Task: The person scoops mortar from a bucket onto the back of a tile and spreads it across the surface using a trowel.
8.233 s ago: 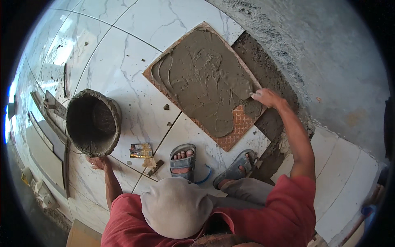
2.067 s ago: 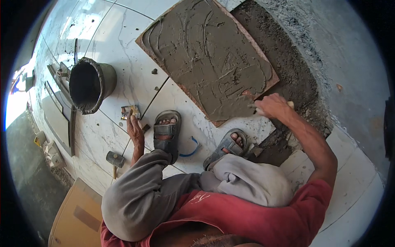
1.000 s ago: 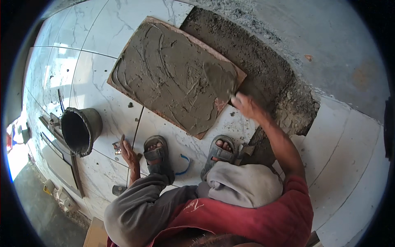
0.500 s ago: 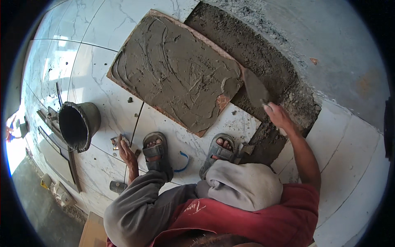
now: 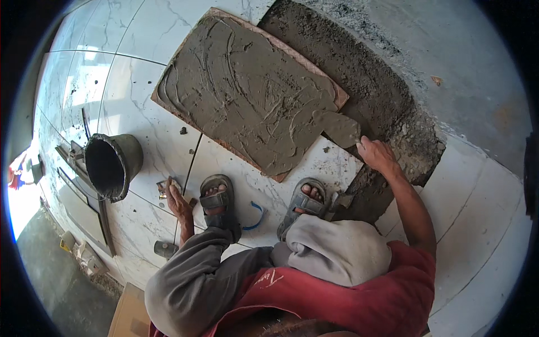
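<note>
My right hand (image 5: pixel 377 154) is closed around the handle of a trowel (image 5: pixel 341 129). Its mortar-smeared blade lies over the right corner of a large tile, with the tip on the grey mortar (image 5: pixel 241 95) that coats most of the tile's upturned back. Bare orange-pink tile (image 5: pixel 341 96) shows at that corner and along the edges. My left hand (image 5: pixel 179 203) hangs low beside my left foot, its fingers stretched out. Close to those fingers sits a small object (image 5: pixel 162 190) on the floor, too small to name.
A black bucket (image 5: pixel 129 157) stands at left, near metal-framed pieces (image 5: pixel 84 210). A dark mallet head (image 5: pixel 165 249) and blue strap (image 5: pixel 256 216) lie by my sandals (image 5: pixel 219 205). Beyond the coated tile runs a rough mortar bed (image 5: pixel 337 50), bordered by white marbled tiles (image 5: pixel 135 84).
My right hand has drawn the trowel slightly down and left, its blade now turned across the tile's corner. More bare tile shows at the tip of that corner. My left hand stays low.
</note>
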`<state>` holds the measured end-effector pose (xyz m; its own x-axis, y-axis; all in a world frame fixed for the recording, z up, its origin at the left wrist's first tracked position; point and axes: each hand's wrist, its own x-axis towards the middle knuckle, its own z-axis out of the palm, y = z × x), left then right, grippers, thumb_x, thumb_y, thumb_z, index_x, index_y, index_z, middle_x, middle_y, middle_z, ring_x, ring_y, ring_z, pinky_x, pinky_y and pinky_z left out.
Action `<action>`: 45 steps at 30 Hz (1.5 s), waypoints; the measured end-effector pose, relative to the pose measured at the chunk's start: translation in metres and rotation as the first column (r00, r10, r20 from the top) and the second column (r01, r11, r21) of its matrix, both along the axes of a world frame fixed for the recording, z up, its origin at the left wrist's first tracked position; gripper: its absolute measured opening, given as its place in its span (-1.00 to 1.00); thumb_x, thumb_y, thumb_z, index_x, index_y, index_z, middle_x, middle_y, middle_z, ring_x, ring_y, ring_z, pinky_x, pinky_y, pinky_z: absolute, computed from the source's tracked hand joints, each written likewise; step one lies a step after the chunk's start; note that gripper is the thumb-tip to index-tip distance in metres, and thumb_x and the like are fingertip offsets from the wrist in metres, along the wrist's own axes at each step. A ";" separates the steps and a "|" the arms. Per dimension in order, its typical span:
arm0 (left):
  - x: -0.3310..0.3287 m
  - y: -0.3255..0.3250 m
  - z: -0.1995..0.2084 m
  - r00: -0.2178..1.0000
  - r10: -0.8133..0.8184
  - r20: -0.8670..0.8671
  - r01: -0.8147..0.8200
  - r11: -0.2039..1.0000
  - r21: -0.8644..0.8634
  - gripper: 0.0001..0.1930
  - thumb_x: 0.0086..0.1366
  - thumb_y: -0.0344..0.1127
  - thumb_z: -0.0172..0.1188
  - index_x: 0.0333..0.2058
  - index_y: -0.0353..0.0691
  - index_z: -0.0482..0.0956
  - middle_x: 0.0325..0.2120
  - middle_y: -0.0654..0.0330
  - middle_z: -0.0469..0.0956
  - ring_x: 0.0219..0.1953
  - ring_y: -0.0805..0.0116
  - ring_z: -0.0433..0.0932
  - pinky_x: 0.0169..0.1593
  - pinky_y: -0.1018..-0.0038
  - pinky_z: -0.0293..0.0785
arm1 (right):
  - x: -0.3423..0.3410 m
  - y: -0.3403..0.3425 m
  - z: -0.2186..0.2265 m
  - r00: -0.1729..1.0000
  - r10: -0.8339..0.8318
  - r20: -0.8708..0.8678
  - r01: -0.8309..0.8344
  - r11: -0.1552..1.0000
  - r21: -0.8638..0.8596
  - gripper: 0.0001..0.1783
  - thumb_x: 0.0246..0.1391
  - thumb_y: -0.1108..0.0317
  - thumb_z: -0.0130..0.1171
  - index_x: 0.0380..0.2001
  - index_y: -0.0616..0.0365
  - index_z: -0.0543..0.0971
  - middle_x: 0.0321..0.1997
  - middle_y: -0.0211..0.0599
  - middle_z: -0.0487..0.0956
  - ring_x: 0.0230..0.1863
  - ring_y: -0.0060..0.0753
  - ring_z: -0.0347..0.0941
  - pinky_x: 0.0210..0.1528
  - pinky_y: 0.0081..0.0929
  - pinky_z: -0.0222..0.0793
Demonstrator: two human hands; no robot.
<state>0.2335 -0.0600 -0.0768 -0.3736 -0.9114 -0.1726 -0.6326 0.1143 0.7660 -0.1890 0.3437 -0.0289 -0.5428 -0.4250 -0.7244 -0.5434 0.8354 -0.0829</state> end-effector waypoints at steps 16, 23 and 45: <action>-0.005 -0.007 -0.007 1.000 -0.004 -0.003 0.004 1.000 0.028 -0.54 0.44 -0.10 -0.19 0.13 -0.30 0.36 0.08 -0.02 0.40 0.11 0.19 0.36 0.19 0.35 0.22 | -0.029 -0.019 -0.018 0.993 -0.110 -0.047 0.100 0.979 -0.177 -0.62 0.23 0.07 -0.13 -0.30 0.21 0.43 -0.39 0.13 0.54 -0.31 0.22 0.49 -0.31 0.09 0.32; -0.001 -0.004 0.003 0.999 0.026 -0.028 -0.025 1.000 0.005 -0.53 0.44 -0.09 -0.18 0.13 -0.32 0.36 0.06 -0.03 0.42 0.10 0.20 0.36 0.17 0.37 0.23 | -0.006 0.045 -0.014 0.962 -0.273 0.011 0.269 0.942 -0.200 -0.56 0.29 0.03 -0.20 -0.19 0.21 0.44 -0.50 0.00 0.42 -0.42 0.00 0.41 -0.31 -0.02 0.25; 0.014 0.004 0.013 0.993 0.102 -0.065 -0.098 0.993 0.061 -0.61 0.40 -0.22 -0.09 0.08 -0.36 0.41 -0.01 -0.03 0.49 0.07 0.22 0.42 0.17 0.42 0.23 | 0.105 -0.206 -0.030 0.387 -0.365 0.847 0.759 0.648 -0.068 -0.61 0.19 -0.01 -0.10 -0.37 0.13 0.34 -0.56 -0.28 0.40 -0.67 -0.46 0.33 -0.65 -0.41 0.32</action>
<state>0.2472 -0.0557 -0.0634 -0.2942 -0.9338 -0.2034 -0.5848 0.0076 0.8112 -0.0840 0.1381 -0.0586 -0.1534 -0.5618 -0.8129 0.4669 0.6838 -0.5607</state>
